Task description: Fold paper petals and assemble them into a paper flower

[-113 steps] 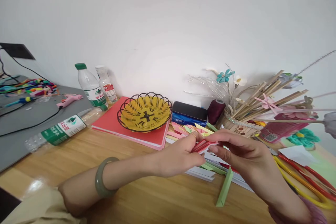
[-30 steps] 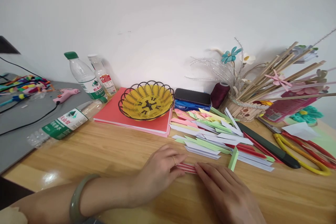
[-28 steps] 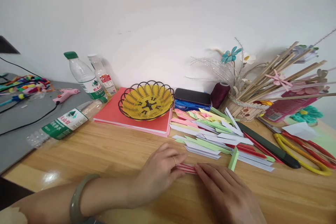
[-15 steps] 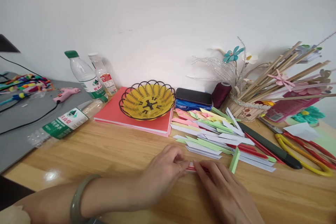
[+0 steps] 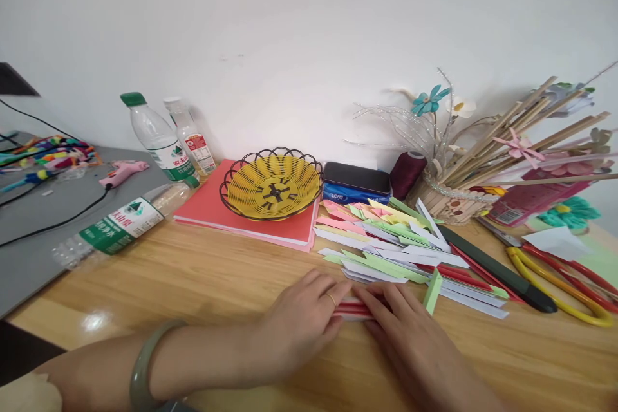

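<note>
Where the folded red paper strip (image 5: 354, 309) lies flat on the wooden table (image 5: 193, 277), you have both hands upon it: your left hand (image 5: 302, 318) presses its near end with fingers laid flat and close together, and your right hand (image 5: 410, 341) bears down on the other end, likewise flat, gripping nothing. The strip sits at the near edge of the work, just before the pile of folded paper pieces (image 5: 396, 244) in green, pink, white and red. Judged from that pile, many pieces are finished; this one appears to be at the creasing stage, not yet added to them. A green folded piece (image 5: 432, 291) stands tilted just beside your right hand. Farther back are a yellow wire basket (image 5: 271, 183) on a red pad (image 5: 212, 209), two upright bottles (image 5: 159, 141), one lying bottle (image 5: 116, 226), scissors (image 5: 560, 270), and a bare white wall (image 5: 290, 26).
</note>
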